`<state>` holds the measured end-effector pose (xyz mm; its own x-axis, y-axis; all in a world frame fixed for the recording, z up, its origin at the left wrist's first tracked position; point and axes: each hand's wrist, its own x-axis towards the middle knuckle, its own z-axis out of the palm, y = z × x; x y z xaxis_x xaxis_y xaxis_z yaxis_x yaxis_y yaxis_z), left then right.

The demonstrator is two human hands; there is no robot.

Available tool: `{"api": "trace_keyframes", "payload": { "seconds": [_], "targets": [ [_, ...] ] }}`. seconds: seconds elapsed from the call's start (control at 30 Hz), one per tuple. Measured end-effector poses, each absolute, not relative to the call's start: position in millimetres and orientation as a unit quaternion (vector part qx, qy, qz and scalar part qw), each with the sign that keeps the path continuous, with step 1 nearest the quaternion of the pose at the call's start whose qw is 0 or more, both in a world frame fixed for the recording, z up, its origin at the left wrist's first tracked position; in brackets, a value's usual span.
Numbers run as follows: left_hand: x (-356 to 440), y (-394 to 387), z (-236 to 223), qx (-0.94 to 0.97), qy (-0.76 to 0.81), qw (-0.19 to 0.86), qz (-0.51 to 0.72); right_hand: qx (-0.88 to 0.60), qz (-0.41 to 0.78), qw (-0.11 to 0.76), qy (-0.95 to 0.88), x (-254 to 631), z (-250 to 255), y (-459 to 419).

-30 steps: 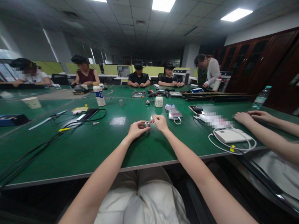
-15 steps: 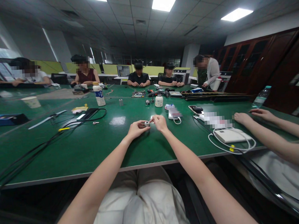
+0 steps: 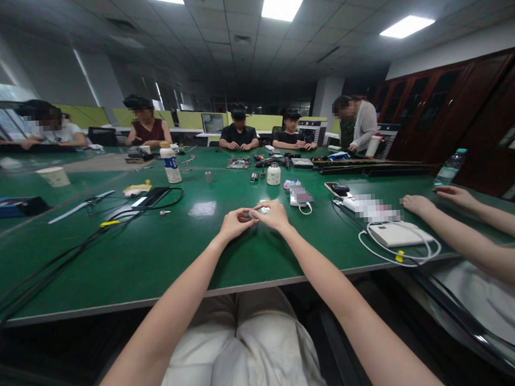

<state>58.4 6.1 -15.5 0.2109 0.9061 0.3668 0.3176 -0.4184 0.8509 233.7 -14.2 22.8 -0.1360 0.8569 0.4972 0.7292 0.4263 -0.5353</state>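
Note:
My left hand (image 3: 234,224) is closed around a small silvery metal cylinder (image 3: 251,214) above the green table (image 3: 165,249). My right hand (image 3: 276,216) meets it from the other side, its fingers bent over the cylinder's top. Most of the cylinder is hidden behind the fingers. A small whitish shape under my right hand is too covered to make out. Straight ahead of my hands stands a white jar (image 3: 274,173). Farther left, another grey metal cylinder (image 3: 208,176) stands upright.
Left are a drink bottle (image 3: 171,164), black cables (image 3: 87,242) and a paper cup (image 3: 53,176). To the right lie a white box with a cord (image 3: 400,234) and a phone (image 3: 337,189). A neighbour's hands (image 3: 420,204) rest at the right; several people sit across.
My right hand has shifted slightly left and its fingers have come over the metal cylinder, whose top showed before. My left hand has stayed in place.

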Motion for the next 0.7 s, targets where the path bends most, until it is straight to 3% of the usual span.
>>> {"api": "trace_keyframes", "payload": {
  "seconds": [0.47, 0.57, 0.7],
  "targets": [
    [58, 0, -11, 0.697, 0.449, 0.323, 0.456, -0.539, 0.088, 0.442, -0.712, 241, 24, -3],
    [59, -4, -6, 0.702, 0.466, 0.293, 0.452, -0.565, 0.091, 0.407, -0.711, 254, 23, 1],
    [58, -7, -1, 0.706, 0.488, 0.26, 0.442, -0.607, 0.11, 0.29, -0.731, 267, 19, 2]
  ]
}}
